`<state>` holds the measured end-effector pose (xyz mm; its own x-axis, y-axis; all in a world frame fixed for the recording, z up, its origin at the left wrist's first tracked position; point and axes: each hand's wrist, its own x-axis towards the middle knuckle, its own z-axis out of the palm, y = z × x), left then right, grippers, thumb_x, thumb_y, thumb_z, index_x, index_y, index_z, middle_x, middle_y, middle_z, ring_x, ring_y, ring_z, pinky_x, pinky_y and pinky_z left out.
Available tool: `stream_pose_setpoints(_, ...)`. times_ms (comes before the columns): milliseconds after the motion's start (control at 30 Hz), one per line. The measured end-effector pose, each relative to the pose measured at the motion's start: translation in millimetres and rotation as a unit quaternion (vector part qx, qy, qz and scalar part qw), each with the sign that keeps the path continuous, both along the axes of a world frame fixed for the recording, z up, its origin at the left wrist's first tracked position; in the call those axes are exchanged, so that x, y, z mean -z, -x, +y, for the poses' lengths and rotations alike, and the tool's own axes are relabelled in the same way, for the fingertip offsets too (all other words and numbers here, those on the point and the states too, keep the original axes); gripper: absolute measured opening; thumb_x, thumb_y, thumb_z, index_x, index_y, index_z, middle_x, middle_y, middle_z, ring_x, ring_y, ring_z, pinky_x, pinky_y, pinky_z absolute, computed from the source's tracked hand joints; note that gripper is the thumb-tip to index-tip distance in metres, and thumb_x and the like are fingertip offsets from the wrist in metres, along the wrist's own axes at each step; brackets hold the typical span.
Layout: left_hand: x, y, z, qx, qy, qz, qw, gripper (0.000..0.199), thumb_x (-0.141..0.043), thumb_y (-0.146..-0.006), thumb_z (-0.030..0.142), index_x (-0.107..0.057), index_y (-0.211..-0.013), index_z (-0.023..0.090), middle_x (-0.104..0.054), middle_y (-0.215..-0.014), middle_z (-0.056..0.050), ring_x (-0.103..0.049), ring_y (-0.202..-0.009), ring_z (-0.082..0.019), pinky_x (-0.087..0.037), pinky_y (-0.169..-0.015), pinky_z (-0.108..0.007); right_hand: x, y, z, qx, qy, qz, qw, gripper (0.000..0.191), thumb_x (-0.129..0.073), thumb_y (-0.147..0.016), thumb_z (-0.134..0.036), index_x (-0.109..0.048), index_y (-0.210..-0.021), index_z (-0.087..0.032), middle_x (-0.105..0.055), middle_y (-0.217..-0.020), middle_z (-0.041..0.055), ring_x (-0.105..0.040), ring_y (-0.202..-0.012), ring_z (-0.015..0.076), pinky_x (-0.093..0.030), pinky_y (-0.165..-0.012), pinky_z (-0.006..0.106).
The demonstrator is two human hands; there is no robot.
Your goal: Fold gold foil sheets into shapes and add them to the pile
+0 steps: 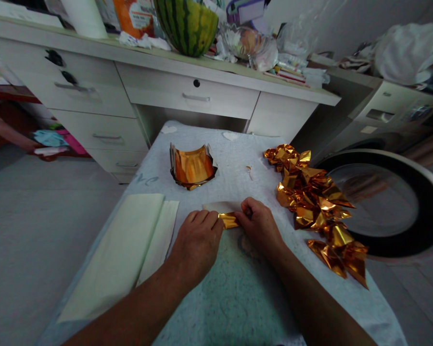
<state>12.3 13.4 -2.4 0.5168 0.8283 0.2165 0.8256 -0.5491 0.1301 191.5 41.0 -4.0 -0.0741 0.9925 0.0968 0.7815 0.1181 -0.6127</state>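
Note:
Between my two hands is a narrow folded piece of gold foil paper (pixel 229 220), low over the cloth-covered table. My left hand (pixel 201 238) grips its left end with curled fingers. At the other end, my right hand (pixel 260 223) pinches the foil between thumb and fingers. A pale paper strip (pixel 222 205) shows just behind the foil, partly hidden by my hands. Farther back stands a curved stack of gold foil sheets (pixel 193 166). On the right lies a pile of folded gold foil pieces (pixel 310 192), shiny and pointed.
Pale paper sheets (pixel 117 254) lie at the table's left. Behind the table (pixel 238 288) runs a white desk (pixel 159 86) with drawers, bearing a cut watermelon (pixel 187 26) and a glass bowl (pixel 243 41). A washing machine's open round door (pixel 431 206) stands close on the right.

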Motion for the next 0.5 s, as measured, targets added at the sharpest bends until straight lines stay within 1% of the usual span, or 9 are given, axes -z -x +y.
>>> stream_pose_setpoints(100, -0.9, -2.6, -3.0, 0.006, 0.002, 0.015, 1.000, 0.021, -0.053, -0.089, 0.007, -0.068, -0.102, 0.014, -0.067, -0.096, -0.008, -0.061, -0.090, -0.026, -0.052, -0.081, -0.043, -0.4, -0.8, -2.5, 0.000, 0.015, 0.043, 0.999, 0.014, -0.058, -0.081, -0.019, -0.045, -0.077, -0.022, -0.047, -0.063, -0.0059, -0.044, -0.059, 0.0126, -0.030, -0.057, 0.025)
stream_pose_setpoints(167, -0.3, -5.3, -6.8, 0.009, -0.002, 0.026, 1.000, 0.023, -0.054, -0.088, 0.007, -0.067, -0.107, 0.013, -0.067, -0.098, -0.009, -0.062, -0.091, -0.027, -0.054, -0.081, -0.043, -1.8, -2.1, -4.4, 0.000, 0.027, 0.056, 0.998, 0.012, -0.057, -0.079, -0.018, -0.049, -0.087, -0.022, -0.046, -0.063, -0.0071, -0.045, -0.056, 0.0124, -0.030, -0.055, 0.025)
stream_pose_setpoints(233, 2.0, -8.6, -12.0, 0.017, -0.010, 0.032, 0.999, 0.029, -0.056, -0.087, 0.007, -0.065, -0.113, 0.014, -0.068, -0.101, -0.010, -0.063, -0.091, -0.027, -0.055, -0.081, -0.044, -3.5, -4.5, -5.9, -0.001, 0.038, 0.052, 0.998, 0.022, -0.055, -0.078, -0.017, -0.050, -0.099, -0.022, -0.046, -0.062, -0.0075, -0.047, -0.056, 0.0130, -0.031, -0.054, 0.025)
stream_pose_setpoints(300, 5.1, -12.4, -18.2, 0.023, -0.029, 0.036, 0.999, 0.036, -0.060, -0.086, 0.009, -0.062, -0.120, 0.016, -0.067, -0.110, -0.012, -0.063, -0.100, -0.030, -0.054, -0.086, -0.045, -4.7, -8.0, -6.7, -0.001, 0.046, 0.037, 0.998, 0.031, -0.054, -0.078, -0.016, -0.049, -0.107, -0.021, -0.046, -0.062, -0.0078, -0.048, -0.055, 0.0134, -0.031, -0.053, 0.025)
stream_pose_setpoints(367, 7.4, -16.4, -24.1, 0.021, -0.039, 0.030, 0.999, 0.035, -0.063, -0.088, 0.021, -0.062, -0.122, 0.016, -0.065, -0.119, -0.016, -0.061, -0.111, -0.033, -0.053, -0.091, -0.048, -5.1, -11.8, -6.9, 0.003, 0.048, 0.023, 0.999, 0.034, -0.053, -0.077, -0.016, -0.049, -0.110, -0.021, -0.047, -0.062, -0.0076, -0.049, -0.055, 0.0136, -0.032, -0.053, 0.024)
stream_pose_setpoints(433, 8.2, -20.3, -29.1, 0.029, -0.027, 0.028, 0.999, 0.043, -0.067, -0.087, 0.034, -0.061, -0.125, 0.015, -0.064, -0.123, -0.018, -0.059, -0.115, -0.035, -0.052, -0.093, -0.049, -5.0, -15.0, -6.9, 0.004, 0.046, 0.012, 0.999, 0.037, -0.053, -0.076, -0.016, -0.048, -0.113, -0.020, -0.049, -0.064, -0.0070, -0.049, -0.056, 0.0136, -0.033, -0.054, 0.024)
stream_pose_setpoints(500, 8.1, -23.7, -32.9, 0.030, -0.018, 0.033, 0.999, 0.052, -0.068, -0.085, 0.042, -0.059, -0.128, 0.013, -0.062, -0.128, -0.019, -0.057, -0.119, -0.036, -0.051, -0.096, -0.050, -5.0, -16.8, -6.9, 0.002, 0.046, 0.001, 0.999, 0.039, -0.053, -0.076, -0.015, -0.048, -0.115, -0.020, -0.050, -0.064, -0.0064, -0.049, -0.057, 0.0138, -0.034, -0.055, 0.024)
